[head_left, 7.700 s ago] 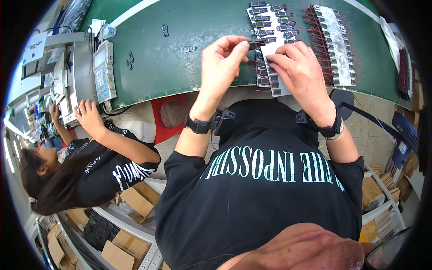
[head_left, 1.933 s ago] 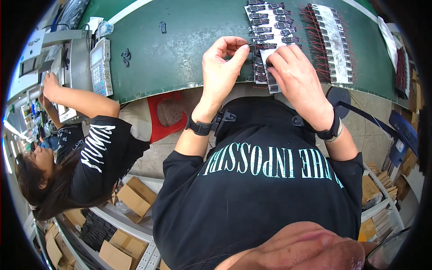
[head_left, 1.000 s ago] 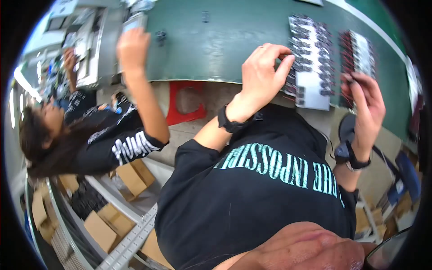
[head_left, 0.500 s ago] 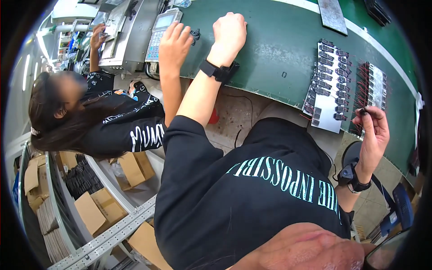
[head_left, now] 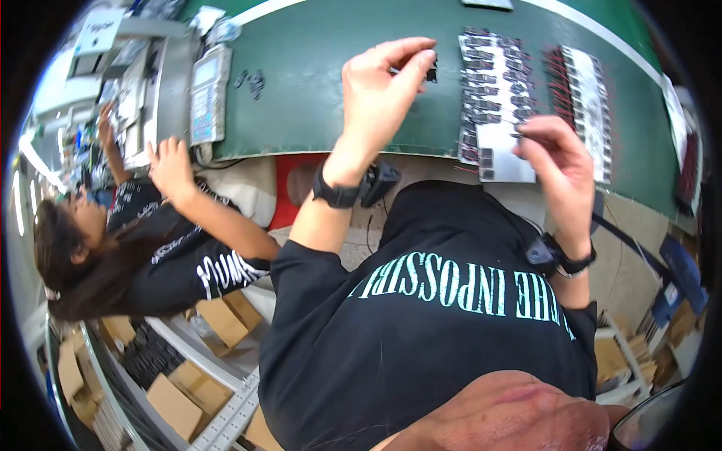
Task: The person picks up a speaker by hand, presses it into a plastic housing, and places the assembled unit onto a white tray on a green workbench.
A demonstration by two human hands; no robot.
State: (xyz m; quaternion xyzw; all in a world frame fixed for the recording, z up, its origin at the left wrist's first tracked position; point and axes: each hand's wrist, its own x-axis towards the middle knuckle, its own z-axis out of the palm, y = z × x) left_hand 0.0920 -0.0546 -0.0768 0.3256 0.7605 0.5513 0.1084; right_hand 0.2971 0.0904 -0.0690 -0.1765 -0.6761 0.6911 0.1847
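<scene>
My left hand [head_left: 380,94] is raised over the green bench, its fingers closed in a pinch on a small black plastic part [head_left: 432,74]. To the right lies a white board [head_left: 505,154] with rows of small black square pieces [head_left: 483,90], some with thin wires. Over the near right corner of that board, my right hand [head_left: 560,161] pinches a small dark piece [head_left: 517,134] between thumb and fingers; its kind is too small to make out. Beyond the right hand is a second white board [head_left: 587,83] with red wires [head_left: 558,86] along its side.
On the bench's left, several small black parts [head_left: 256,83] lie beside a grey keypad device [head_left: 209,98] with a screen. A co-worker's hand [head_left: 173,169] is near the bench's left edge. Cardboard boxes [head_left: 229,323] stand at lower left. A metal plate [head_left: 489,3] lies at the far edge.
The view has shifted. My left hand has moved right, away from the small parts by the keypad device, and now shows a black part. My right hand has come left over the board. The co-worker's hand has withdrawn.
</scene>
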